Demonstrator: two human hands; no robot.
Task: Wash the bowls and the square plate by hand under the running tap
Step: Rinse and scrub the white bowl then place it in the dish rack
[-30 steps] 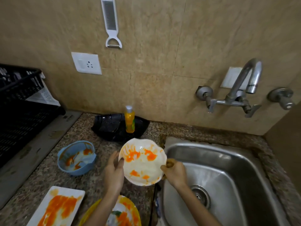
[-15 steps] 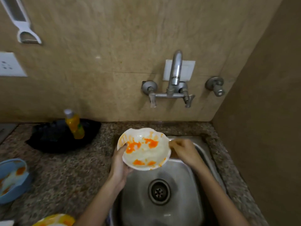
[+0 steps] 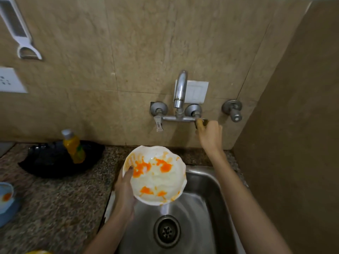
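A white bowl (image 3: 156, 176) smeared with orange sauce was held tilted above the rear left part of the steel sink (image 3: 207, 208), below and in front of the wall tap (image 3: 180, 88). It was grasped at its left rim by the left hand (image 3: 124, 189), the thumb laid inside the rim and the other fingers hidden beneath. The right hand (image 3: 210, 134) was set on the tap's right handle (image 3: 201, 122), which was clasped by curled fingers (image 3: 200, 125). On the speckled bench (image 3: 55, 204) to the left, a yellow bottle (image 3: 74, 147) was seen standing in a black dish (image 3: 45, 162). A blue bowl (image 3: 6, 198) with orange residue was cut off by the left edge. A white peeler (image 3: 22, 33) was hung on the tiled wall.
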